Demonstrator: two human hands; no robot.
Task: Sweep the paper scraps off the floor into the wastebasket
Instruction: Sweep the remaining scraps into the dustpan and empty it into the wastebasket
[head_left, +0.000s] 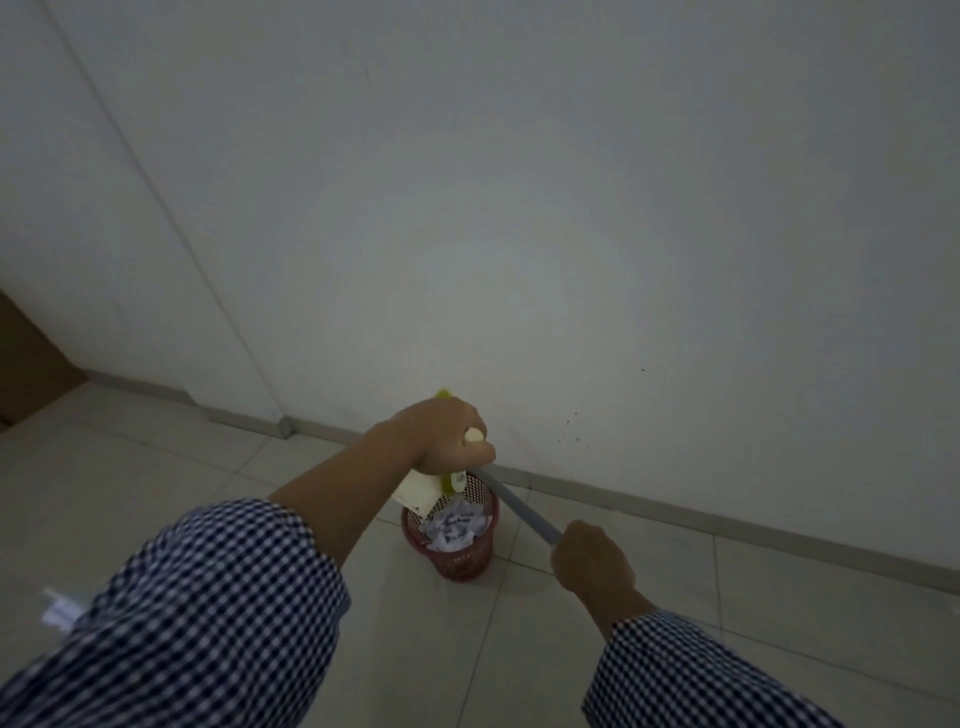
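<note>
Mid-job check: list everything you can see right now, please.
Red mesh plastic wastebasket: one, red, on tiled floor by the wall.
White paper scraps: many, white, inside the wastebasket.
Cream dustpan with yellow-green trim: one, tilted over the wastebasket rim.
Grey pole: one, grey, running between both hands.
Blurred white item: one, floor at left.
Left hand: one, grips the dustpan.
Right hand: one, grips the pole.
Checked sleeves: two, blue-white, lower frame.

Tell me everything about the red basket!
The red basket is a round plastic bin with mesh-like sides. It stands upright on the pale tiled floor near the wall, holding white paper scraps. A whitish dustpan tilts over its rim; whether they touch is unclear.
</note>
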